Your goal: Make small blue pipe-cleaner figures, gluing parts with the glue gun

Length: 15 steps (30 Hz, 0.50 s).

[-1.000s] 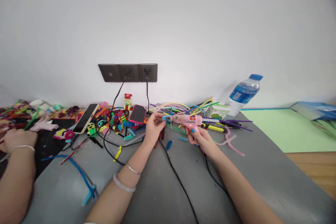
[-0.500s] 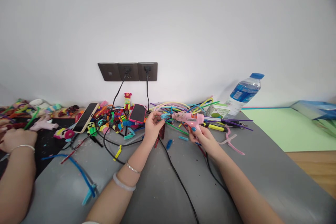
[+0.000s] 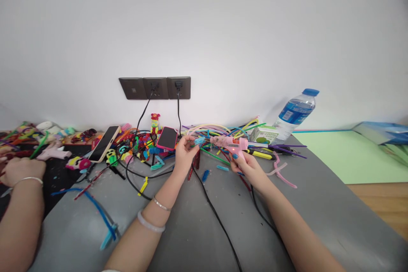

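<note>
My right hand (image 3: 247,165) grips a pink hot glue gun (image 3: 230,144) by its handle, with the nozzle pointing left. My left hand (image 3: 184,154) pinches a small blue fuzzy piece (image 3: 199,140) right at the nozzle tip. Both hands hover just over the grey table (image 3: 191,229), in front of a heap of coloured pipe cleaners (image 3: 219,131). The gun's black cord (image 3: 259,214) trails back toward me along my right arm.
Another person's hand (image 3: 19,170) works at the far left among craft bits. Two phones (image 3: 167,138) (image 3: 105,142) lie near black cables plugged into wall sockets (image 3: 155,88). A water bottle (image 3: 295,114) and a green box (image 3: 264,135) stand at the right, with blue pipe cleaner (image 3: 95,208) lying front left.
The glue gun has tilted and dropped slightly, its nozzle staying against the blue piece. My left hand has barely shifted.
</note>
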Each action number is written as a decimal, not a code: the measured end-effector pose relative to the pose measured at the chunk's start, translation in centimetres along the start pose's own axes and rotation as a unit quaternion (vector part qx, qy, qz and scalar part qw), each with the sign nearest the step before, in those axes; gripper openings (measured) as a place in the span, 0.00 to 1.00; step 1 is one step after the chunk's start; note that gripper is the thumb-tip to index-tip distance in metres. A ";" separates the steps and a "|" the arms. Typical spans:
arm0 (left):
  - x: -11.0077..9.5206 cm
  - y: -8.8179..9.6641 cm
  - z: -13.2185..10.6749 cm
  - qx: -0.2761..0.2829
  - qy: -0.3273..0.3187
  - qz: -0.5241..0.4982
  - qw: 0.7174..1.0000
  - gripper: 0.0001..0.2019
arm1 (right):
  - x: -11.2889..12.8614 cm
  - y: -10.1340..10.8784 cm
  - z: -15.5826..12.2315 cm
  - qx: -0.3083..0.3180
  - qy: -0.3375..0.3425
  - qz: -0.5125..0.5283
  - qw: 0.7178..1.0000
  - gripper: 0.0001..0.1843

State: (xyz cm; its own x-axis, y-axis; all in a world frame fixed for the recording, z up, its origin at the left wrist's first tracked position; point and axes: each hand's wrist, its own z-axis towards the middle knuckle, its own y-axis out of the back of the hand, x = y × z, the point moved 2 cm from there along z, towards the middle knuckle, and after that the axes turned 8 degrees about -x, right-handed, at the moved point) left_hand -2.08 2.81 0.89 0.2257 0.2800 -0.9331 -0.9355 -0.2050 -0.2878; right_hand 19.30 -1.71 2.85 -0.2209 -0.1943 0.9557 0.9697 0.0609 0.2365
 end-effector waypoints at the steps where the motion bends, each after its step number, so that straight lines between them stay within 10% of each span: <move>1: 0.0 0.0 0.0 0.000 0.000 -0.001 1.000 0.14 | 0.0 0.0 0.0 -0.001 0.001 -0.005 1.000 0.31; 15: 0.4 -0.1 0.1 0.021 0.008 -0.012 1.000 0.15 | 1.1 4.0 -0.9 -0.080 -0.062 0.238 0.966 0.35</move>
State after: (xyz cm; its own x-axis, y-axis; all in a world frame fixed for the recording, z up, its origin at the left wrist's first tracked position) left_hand -1.90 2.99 0.60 0.2530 0.2702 -0.9290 -0.9401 -0.1581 -0.3020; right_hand 23.04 -2.55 4.68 0.2530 -0.0621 0.9655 0.9660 -0.0387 -0.2556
